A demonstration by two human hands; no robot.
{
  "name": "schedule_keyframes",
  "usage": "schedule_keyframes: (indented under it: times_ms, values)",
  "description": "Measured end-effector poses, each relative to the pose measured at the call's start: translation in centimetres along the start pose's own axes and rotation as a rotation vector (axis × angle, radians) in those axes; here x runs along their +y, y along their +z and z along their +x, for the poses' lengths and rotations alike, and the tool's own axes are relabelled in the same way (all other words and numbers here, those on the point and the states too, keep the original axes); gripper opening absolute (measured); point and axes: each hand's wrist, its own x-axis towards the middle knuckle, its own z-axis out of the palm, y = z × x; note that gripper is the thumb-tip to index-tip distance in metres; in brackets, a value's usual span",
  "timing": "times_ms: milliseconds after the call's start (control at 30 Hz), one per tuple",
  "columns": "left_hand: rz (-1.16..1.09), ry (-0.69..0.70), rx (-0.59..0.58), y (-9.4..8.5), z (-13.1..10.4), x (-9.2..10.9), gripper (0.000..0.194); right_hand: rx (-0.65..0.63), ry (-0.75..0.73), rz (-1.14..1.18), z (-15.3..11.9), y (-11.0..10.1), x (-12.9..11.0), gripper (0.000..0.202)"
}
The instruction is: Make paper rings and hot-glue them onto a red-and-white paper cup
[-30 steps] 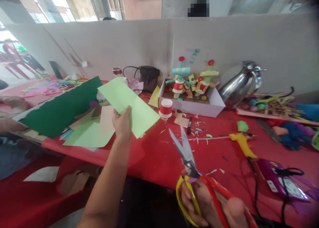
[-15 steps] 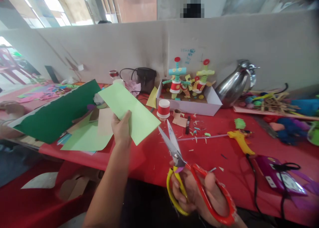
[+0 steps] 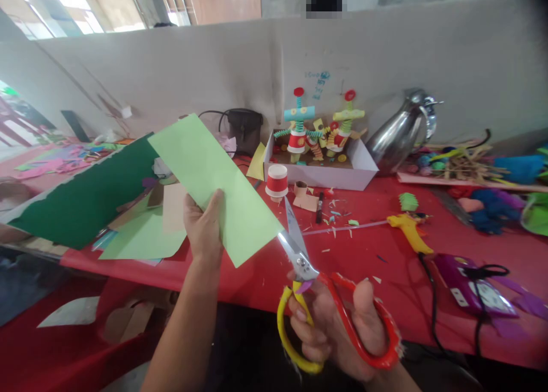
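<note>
My left hand [image 3: 204,226] pinches a light green sheet of paper [image 3: 214,181], thumb on top and the other fingers partly hidden behind it. The sheet is held tilted above the table. In my right hand [image 3: 329,323] is a pair of scissors [image 3: 302,262] with one yellow and one red handle loop, my fingers through both loops. The blades are spread, and the right corner of the sheet meets the lower blade. A red and white paper cup [image 3: 277,181] stands upside down just beyond the blade tips.
A white box [image 3: 325,175] holds paper-cup figures. Right of it lean a metal jug [image 3: 402,129] and a yellow glue gun [image 3: 409,232] lies nearer. A purple device [image 3: 473,286] has black cords. Left stands a green-sided box [image 3: 85,198] by loose paper sheets [image 3: 141,238]. Scraps dot the red table.
The green sheet has come closer to the scissors, its right corner now at the blades. Both hands keep their hold. The whole view has shifted slightly.
</note>
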Motion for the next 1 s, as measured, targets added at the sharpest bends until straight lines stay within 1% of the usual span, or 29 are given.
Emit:
schedule_keyframes:
  times_ms: [133, 267, 500, 700, 833, 1000]
  values:
    - [0.010, 0.053, -0.007, 0.1, -0.1, 0.4, 0.044, -0.017, 0.009, 0.023, -0.7, -0.1, 0.2, 0.091]
    - [0.014, 0.083, -0.004, 0.1, -0.3, 0.4, 0.040, -0.016, 0.010, 0.018, -1.1, -0.3, 0.1, 0.087]
    - [0.064, 0.105, 0.007, 0.1, -0.5, 0.4, 0.040, 0.013, 0.044, -0.026, -1.9, -0.7, -0.1, 0.087]
    - [0.068, 0.106, -0.020, 0.3, -1.1, 0.6, 0.042, 0.013, 0.037, -0.103, -1.5, -0.5, 0.1, 0.085]
    - [0.088, 0.123, 0.008, 0.1, -1.1, 0.2, 0.042, -0.001, 0.025, -0.090, -1.6, -0.6, 0.1, 0.084]
    - [0.105, 0.148, 0.049, -0.7, -0.7, -0.1, 0.045, -0.016, 0.044, -0.076, -2.3, -0.8, -0.1, 0.080]
